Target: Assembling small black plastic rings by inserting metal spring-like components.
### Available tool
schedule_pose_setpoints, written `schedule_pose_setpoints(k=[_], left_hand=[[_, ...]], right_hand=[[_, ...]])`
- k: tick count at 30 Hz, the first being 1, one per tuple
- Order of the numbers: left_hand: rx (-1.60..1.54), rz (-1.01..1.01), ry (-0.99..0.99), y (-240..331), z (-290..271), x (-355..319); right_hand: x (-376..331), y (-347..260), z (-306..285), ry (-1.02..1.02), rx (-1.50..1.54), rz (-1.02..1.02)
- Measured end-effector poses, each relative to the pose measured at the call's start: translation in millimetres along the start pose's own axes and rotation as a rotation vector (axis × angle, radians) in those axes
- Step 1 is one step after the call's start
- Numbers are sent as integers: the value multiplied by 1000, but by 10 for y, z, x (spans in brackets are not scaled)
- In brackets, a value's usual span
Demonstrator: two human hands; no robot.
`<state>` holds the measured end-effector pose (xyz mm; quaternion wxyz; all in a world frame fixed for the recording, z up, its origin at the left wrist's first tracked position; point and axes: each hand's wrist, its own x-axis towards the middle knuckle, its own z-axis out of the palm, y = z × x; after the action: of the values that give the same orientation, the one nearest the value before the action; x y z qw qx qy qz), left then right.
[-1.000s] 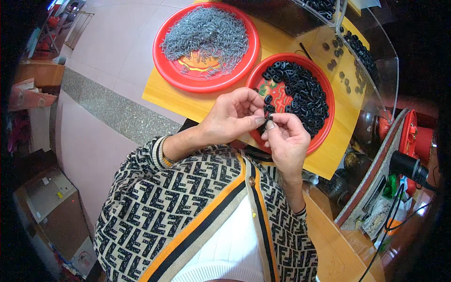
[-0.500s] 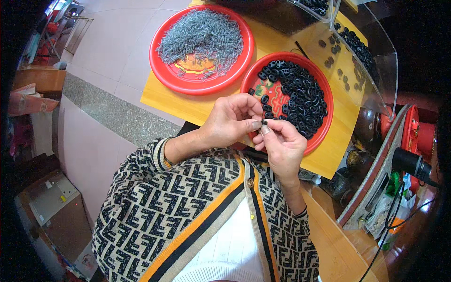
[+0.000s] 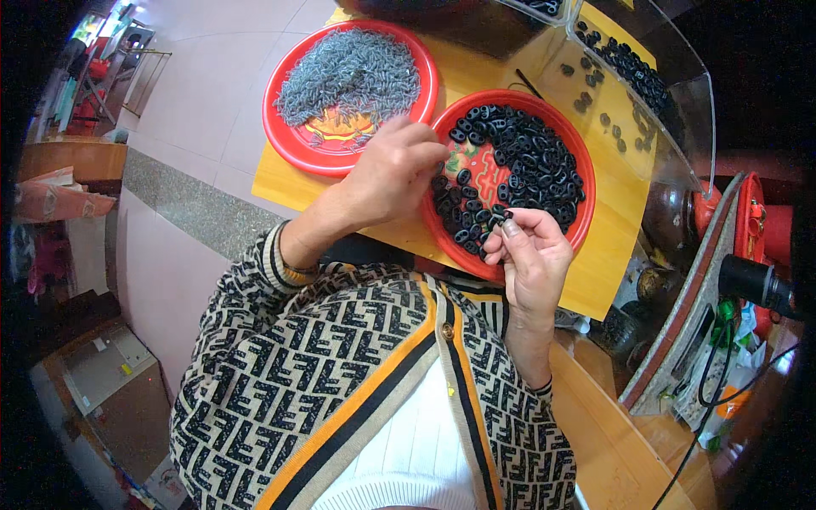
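Observation:
My right hand [image 3: 531, 255] pinches a small black plastic piece [image 3: 507, 214] between thumb and fingertip, above the near rim of a red tray [image 3: 586, 204]. That tray holds a heap of black oval pieces with holes [image 3: 544, 161], seemingly cord lock parts. Between this tray and a second one, my left hand [image 3: 395, 166] hangs with bent fingers. Motion smears it, and whether it holds anything does not show. Small grey coil springs [image 3: 353, 72] fill most of the second red tray [image 3: 272, 110], to the far left.
Both trays stand on a yellow tabletop [image 3: 616, 246]. At the far right is a clear plastic box [image 3: 705, 127] with black pieces [image 3: 633, 72] in it. A thin black stick [image 3: 529, 83] lies behind the right tray. Farther right are a black cylindrical device [image 3: 752, 285] and its cable.
My hands have parted. The left one has moved up and left toward the spring tray; the right one has shifted slightly right, still pinching the black piece. The view has shifted a little.

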<state>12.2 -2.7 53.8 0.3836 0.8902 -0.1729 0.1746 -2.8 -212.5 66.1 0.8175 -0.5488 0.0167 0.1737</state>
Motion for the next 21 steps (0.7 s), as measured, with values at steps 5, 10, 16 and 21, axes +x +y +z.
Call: schedule_pose_setpoints(k=[5, 10, 16, 21], left_hand=[[272, 61, -256, 65, 141, 185], [416, 50, -291, 27, 285, 210], [401, 82, -239, 69, 345, 232], [381, 70, -324, 15, 312, 203]], right_hand=[[-26, 5, 5, 38, 33, 14], [-54, -4, 11, 28, -18, 30], [-32, 3, -1, 34, -81, 52], [-43, 20, 79, 55, -39, 65]])
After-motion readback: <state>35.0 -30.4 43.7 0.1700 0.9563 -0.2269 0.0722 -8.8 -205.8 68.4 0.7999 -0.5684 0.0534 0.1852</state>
